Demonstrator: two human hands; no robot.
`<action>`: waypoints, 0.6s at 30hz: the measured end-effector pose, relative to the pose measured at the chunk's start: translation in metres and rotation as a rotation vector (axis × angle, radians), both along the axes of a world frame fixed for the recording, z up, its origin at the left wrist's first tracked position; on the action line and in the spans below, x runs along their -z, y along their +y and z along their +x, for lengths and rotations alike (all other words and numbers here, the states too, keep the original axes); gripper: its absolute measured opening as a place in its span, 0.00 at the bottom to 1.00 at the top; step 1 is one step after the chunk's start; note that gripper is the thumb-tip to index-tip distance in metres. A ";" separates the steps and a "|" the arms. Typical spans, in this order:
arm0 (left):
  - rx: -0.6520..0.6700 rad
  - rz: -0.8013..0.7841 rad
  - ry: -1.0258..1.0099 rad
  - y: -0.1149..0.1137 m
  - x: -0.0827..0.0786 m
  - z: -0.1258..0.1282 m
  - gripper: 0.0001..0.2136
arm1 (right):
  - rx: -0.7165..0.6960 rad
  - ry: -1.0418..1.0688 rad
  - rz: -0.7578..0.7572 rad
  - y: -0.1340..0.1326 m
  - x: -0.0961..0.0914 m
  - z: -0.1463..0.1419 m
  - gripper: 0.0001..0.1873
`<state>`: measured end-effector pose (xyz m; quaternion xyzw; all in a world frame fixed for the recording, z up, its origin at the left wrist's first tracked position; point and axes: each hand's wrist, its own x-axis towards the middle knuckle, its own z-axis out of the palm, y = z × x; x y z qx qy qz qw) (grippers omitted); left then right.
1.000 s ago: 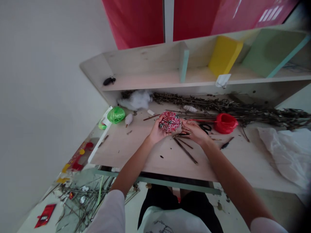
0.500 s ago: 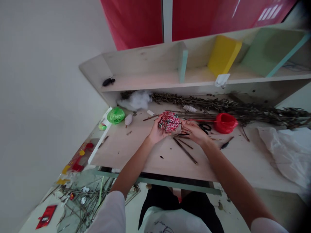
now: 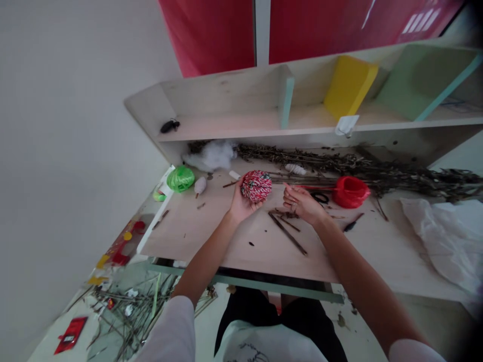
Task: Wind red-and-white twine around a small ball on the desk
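A ball of red-and-white twine rests in my left hand, which cups it from below over the wooden desk. My right hand is apart from the ball, its loosely curled fingers holding nothing I can make out. Short dark sticks lie just below that hand. Black-handled scissors and a red raffia roll sit to its right.
Long dried twigs and white cotton wool lie along the desk's back. A green raffia roll stands left, a white plastic sheet lies right, and loose twigs cover the floor below left.
My right hand has drawn away from the twine ball, opening a gap. The ball has shifted slightly left and up, now resting in my left hand alone.
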<state>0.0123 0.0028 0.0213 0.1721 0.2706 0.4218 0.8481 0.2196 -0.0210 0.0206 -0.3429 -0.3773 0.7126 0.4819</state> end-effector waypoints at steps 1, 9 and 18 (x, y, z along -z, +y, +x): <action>-0.017 -0.009 -0.007 0.000 -0.001 -0.001 0.30 | 0.006 0.004 -0.011 0.000 0.000 0.000 0.17; 0.059 0.024 -0.067 -0.001 -0.009 -0.001 0.33 | 0.011 -0.003 -0.030 0.001 0.000 0.000 0.20; -0.031 0.010 0.020 -0.002 -0.005 0.001 0.36 | 0.043 -0.033 -0.013 0.003 0.001 0.001 0.21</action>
